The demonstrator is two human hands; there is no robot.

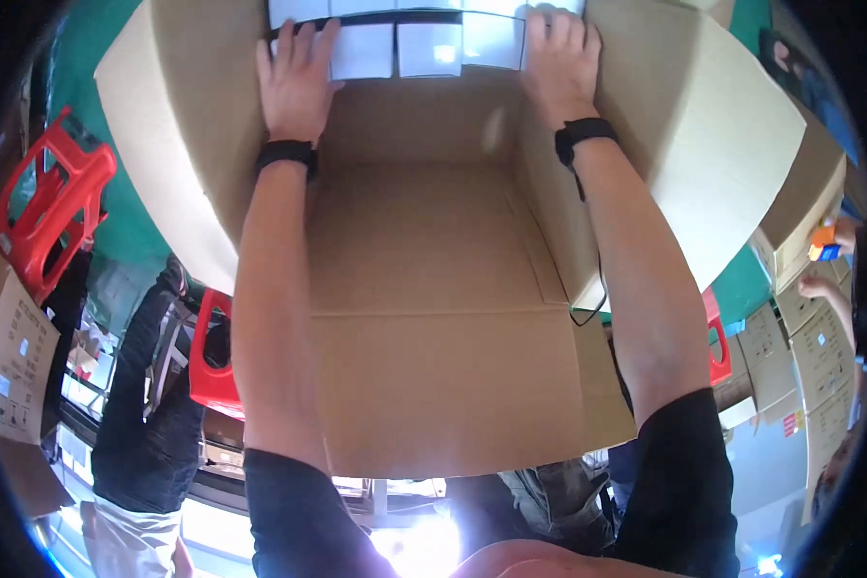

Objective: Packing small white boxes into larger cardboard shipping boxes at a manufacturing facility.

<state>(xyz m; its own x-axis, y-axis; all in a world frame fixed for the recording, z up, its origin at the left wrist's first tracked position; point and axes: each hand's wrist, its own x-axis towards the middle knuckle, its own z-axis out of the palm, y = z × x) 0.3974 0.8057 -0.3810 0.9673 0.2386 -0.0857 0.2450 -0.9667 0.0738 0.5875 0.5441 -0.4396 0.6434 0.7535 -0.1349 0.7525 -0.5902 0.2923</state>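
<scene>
A large brown cardboard carton (424, 241) stands before me with its flaps folded outward. At its far end are rows of small white boxes (429, 48), with a dark gap between the nearer row and the one behind. My left hand (299, 82) is at the left end of the nearer row, fingers over the top and thumb on the near side. At the right end, my right hand (561, 63) has its fingers bent over the row in the same way, close to the carton's side wall. The fingertips are partly hidden behind the boxes.
Red plastic stools (53, 207) stand at left, with another red stool (212, 352) nearer the carton. Printed cartons (824, 352) are stacked at right, where another person's hand holds an orange-and-blue object (825, 243). A person in dark trousers (144, 414) is at lower left.
</scene>
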